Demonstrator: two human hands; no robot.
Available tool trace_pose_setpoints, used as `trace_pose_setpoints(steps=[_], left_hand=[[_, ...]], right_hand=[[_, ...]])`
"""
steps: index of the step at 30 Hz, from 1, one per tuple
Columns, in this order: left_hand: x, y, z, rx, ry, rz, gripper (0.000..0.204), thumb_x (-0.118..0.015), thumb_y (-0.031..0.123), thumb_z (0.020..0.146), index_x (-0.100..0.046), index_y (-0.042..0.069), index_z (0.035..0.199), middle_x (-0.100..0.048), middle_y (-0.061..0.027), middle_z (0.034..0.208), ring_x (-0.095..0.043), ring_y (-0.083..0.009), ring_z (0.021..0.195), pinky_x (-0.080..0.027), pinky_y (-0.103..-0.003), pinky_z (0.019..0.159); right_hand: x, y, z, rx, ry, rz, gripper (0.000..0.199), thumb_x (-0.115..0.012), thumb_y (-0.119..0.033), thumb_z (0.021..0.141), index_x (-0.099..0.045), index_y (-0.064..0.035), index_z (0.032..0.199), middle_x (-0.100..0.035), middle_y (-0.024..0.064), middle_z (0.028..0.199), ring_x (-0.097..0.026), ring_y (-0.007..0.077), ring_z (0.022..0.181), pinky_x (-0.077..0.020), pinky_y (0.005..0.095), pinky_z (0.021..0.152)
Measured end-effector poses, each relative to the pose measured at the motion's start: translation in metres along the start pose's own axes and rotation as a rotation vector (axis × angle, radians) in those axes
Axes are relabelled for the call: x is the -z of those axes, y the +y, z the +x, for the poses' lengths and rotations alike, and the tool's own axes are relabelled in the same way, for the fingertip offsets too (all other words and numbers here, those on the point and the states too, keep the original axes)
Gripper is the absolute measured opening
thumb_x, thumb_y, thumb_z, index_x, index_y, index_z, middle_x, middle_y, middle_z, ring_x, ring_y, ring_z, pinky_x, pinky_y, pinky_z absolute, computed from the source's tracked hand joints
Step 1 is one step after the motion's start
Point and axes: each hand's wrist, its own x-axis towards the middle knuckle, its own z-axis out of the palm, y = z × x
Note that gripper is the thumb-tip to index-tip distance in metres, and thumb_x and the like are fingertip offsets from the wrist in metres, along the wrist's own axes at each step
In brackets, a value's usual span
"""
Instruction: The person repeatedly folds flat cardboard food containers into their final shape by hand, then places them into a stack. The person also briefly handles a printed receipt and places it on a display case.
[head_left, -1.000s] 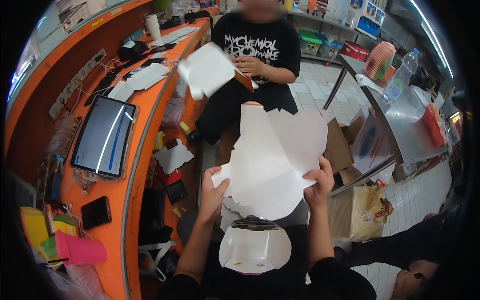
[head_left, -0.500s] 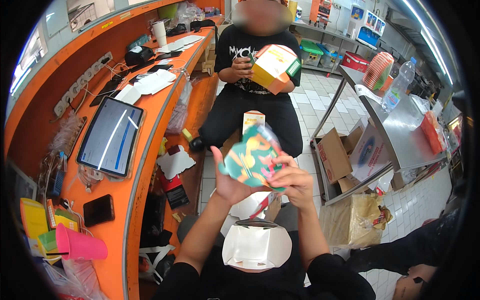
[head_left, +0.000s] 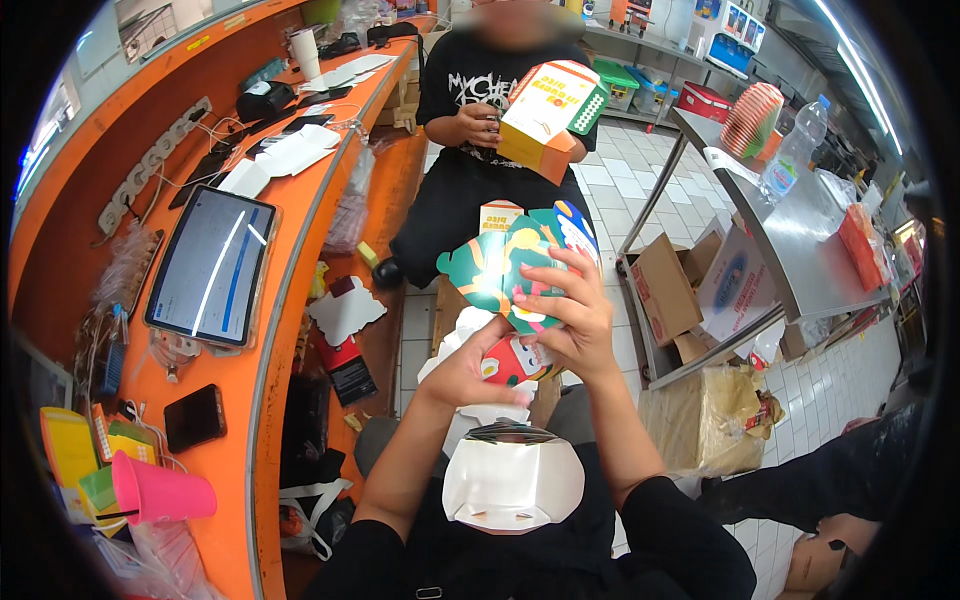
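Both my hands hold a colourful printed cardboard box (head_left: pixel 505 270), partly folded, in front of my chest. My left hand (head_left: pixel 470 368) grips its lower edge from below. My right hand (head_left: pixel 568 312) wraps over its right side, fingers spread across the print. A folded white carton (head_left: pixel 512 482) rests in my lap below them. Opposite me sits a person in black, whose hands hold an orange and white box (head_left: pixel 545 115).
An orange counter (head_left: pixel 290 300) curves along my left, bearing a tablet (head_left: pixel 210 268), a phone (head_left: pixel 194 418), a pink cup (head_left: pixel 160 492) and white flat cartons (head_left: pixel 285 155). A steel table (head_left: pixel 800 270) stands right, with cardboard boxes (head_left: pixel 665 290) under it.
A second ago I held a large white flat sheet spread open. It is now folded into the colourful box shape, held closer. The person opposite now holds a formed orange box.
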Motion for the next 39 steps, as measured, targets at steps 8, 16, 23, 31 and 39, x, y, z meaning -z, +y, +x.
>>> trace_pose_setpoints(steps=[8,16,23,31,39], left_hand=[[0.008,0.026,-0.003,0.032,0.291,-0.329,0.059,-0.059,-0.010,0.073,-0.039,-0.001,0.128,-0.056,-0.0183,0.121,-0.060,-0.0239,0.111,-0.048,-0.038,0.096],[0.008,0.004,-0.003,-0.147,0.215,-0.440,0.067,-0.063,0.013,0.076,-0.037,-0.003,0.135,-0.051,-0.0203,0.131,-0.055,-0.0289,0.117,-0.044,-0.043,0.101],[0.017,0.005,-0.008,-0.245,0.043,-0.955,0.131,-0.036,0.096,0.059,-0.022,0.001,0.148,-0.028,-0.0204,0.150,-0.034,-0.0365,0.135,-0.025,-0.057,0.110],[-0.004,0.030,-0.008,0.022,0.443,0.043,0.043,-0.051,0.019,0.098,-0.040,0.000,0.135,-0.056,-0.0115,0.125,-0.055,-0.0192,0.115,-0.042,-0.034,0.100],[-0.021,0.017,-0.011,0.018,0.510,-0.012,0.042,-0.047,0.022,0.100,-0.042,-0.002,0.134,-0.055,-0.0115,0.126,-0.054,-0.0180,0.114,-0.042,-0.032,0.099]], right_hand=[[0.010,-0.008,0.006,-0.259,-0.117,0.513,0.057,-0.078,-0.024,0.072,-0.061,-0.0047,0.123,-0.059,0.0118,0.127,-0.051,0.0316,0.122,-0.0363,0.0429,0.105],[0.013,-0.010,0.014,-0.087,-0.153,0.394,0.020,-0.073,-0.006,0.073,-0.072,-0.0066,0.093,-0.071,0.0048,0.091,-0.056,0.0285,0.112,-0.0415,0.0398,0.099],[0.008,-0.013,0.011,-0.053,-0.258,0.379,0.024,-0.078,-0.024,0.072,-0.060,-0.0089,0.072,-0.053,0.0052,0.109,-0.047,0.0308,0.117,-0.0330,0.0430,0.102],[0.001,-0.017,0.003,-0.315,-0.106,0.244,0.014,-0.075,-0.009,0.077,-0.065,0.0000,0.081,-0.048,0.0179,0.129,-0.055,0.0296,0.116,-0.0559,0.0354,0.082],[-0.004,-0.019,-0.017,-0.488,0.003,0.337,0.013,-0.074,-0.002,0.075,-0.062,0.0024,0.074,-0.044,0.0222,0.139,-0.057,0.0261,0.116,-0.0600,0.0259,0.068]])
